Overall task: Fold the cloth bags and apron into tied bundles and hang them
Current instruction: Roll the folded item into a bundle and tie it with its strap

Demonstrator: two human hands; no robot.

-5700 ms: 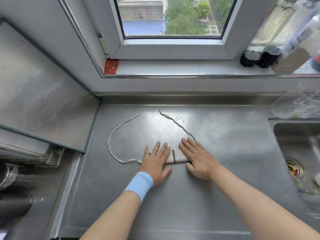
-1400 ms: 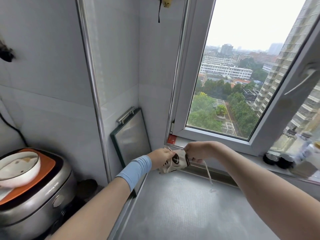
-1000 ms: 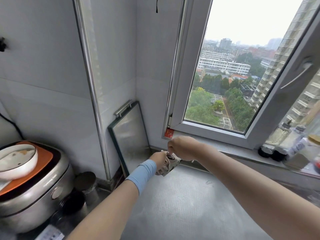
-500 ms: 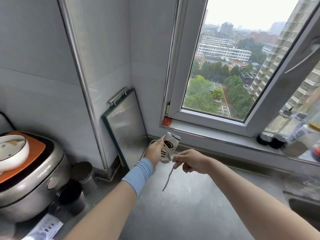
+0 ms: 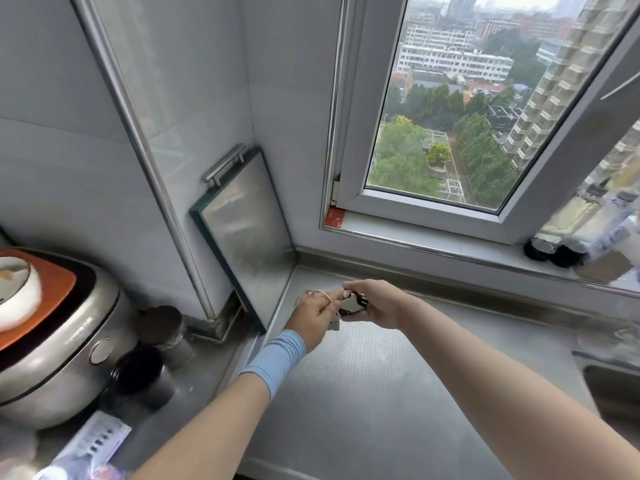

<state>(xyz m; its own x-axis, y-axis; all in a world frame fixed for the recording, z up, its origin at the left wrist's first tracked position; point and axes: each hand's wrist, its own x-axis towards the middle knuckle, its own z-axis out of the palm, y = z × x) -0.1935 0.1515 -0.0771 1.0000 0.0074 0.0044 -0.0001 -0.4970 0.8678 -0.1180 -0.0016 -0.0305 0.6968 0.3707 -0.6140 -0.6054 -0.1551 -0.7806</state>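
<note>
A small rolled cloth bundle (image 5: 352,304), off-white with black print, is held in the air above the steel counter (image 5: 363,382). My right hand (image 5: 375,301) is closed around the bundle from the right. My left hand (image 5: 313,318), with a light blue wristband, pinches the bundle's thin strap (image 5: 323,295), which loops over my fingers. Most of the bundle is hidden between the two hands.
A steel board with a handle (image 5: 242,230) leans in the corner to the left. A rice cooker (image 5: 52,341) and dark jars (image 5: 162,330) stand at the far left. Bottles (image 5: 568,244) sit on the window sill; a sink edge (image 5: 609,372) shows at right.
My right hand let go of the dangling strap end and closed on the bundle. My left hand shifted to the strap. Both hands have dropped closer to the counter.
</note>
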